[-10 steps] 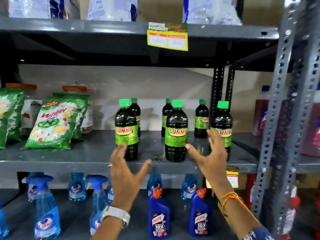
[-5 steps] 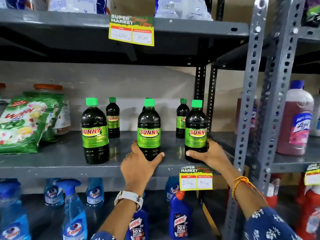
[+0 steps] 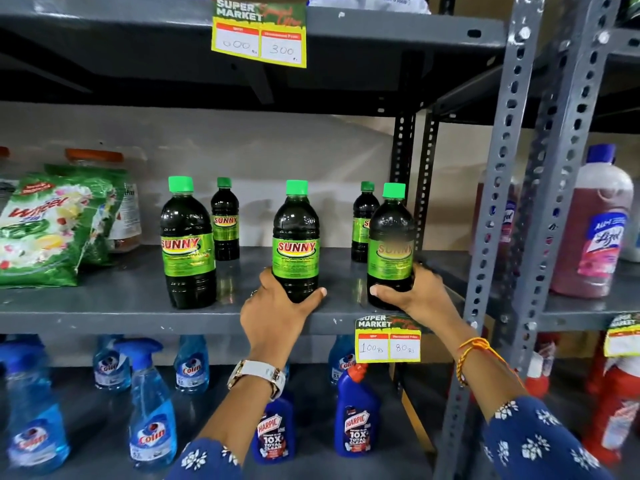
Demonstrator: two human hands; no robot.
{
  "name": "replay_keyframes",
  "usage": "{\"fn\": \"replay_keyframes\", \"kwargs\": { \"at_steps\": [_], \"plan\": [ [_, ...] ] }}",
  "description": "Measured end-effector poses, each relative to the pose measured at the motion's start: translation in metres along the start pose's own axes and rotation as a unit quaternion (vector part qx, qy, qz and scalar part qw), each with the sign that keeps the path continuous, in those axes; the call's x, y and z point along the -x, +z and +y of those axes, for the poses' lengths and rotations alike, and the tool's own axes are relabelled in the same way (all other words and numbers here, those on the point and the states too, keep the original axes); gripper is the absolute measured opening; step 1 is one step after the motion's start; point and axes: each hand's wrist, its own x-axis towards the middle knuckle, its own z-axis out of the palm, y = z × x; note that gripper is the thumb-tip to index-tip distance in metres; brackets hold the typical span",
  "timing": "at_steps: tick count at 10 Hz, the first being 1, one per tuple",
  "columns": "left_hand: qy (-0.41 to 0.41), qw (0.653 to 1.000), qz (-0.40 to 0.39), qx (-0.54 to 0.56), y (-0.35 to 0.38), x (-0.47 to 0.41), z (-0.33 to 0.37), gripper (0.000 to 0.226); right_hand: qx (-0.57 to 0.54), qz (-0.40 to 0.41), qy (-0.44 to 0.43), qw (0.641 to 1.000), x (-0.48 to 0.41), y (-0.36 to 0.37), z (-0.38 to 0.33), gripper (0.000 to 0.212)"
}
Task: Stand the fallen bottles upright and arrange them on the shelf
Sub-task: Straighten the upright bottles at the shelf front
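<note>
Where both reached open-palmed a second ago, left hand (image 3: 277,315) grips middle bottle (image 3: 295,242), right hand (image 3: 417,299) right bottle (image 3: 390,247).

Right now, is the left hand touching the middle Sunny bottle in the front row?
Touching. The head view shows the left hand wrapped around the base of the middle Sunny bottle, thumb across the front and fingers behind its left side.

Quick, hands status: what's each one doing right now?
Left hand: closed around the middle bottle, near its base.
Right hand: closed around the right bottle, near its base.
</note>
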Motion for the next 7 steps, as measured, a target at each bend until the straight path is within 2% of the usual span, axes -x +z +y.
{"fn": "replay_keyframes", "kwargs": {
  "at_steps": [2, 5, 6, 7],
  "plan": [
    [-0.003, 1.000, -0.007, 0.008, -0.002, 0.001, 0.000, 0.078, 0.004, -0.004, 0.004, 1.000, -0.001, 0.000, 0.002, 0.046],
    [0.007, 1.000, -0.001, 0.023, -0.004, 0.002, 0.001, 0.076, -0.002, 0.011, 0.000, 1.000, 0.001, 0.001, -0.002, 0.036],
    [0.006, 1.000, -0.005, 0.025, -0.004, 0.001, 0.001, 0.079, -0.004, 0.006, -0.003, 1.000, 0.002, 0.001, -0.002, 0.037],
    [0.013, 1.000, -0.014, 0.015, -0.007, 0.005, 0.001, 0.097, -0.002, 0.011, 0.002, 1.000, 0.007, -0.002, -0.011, 0.037]
  ]
}}
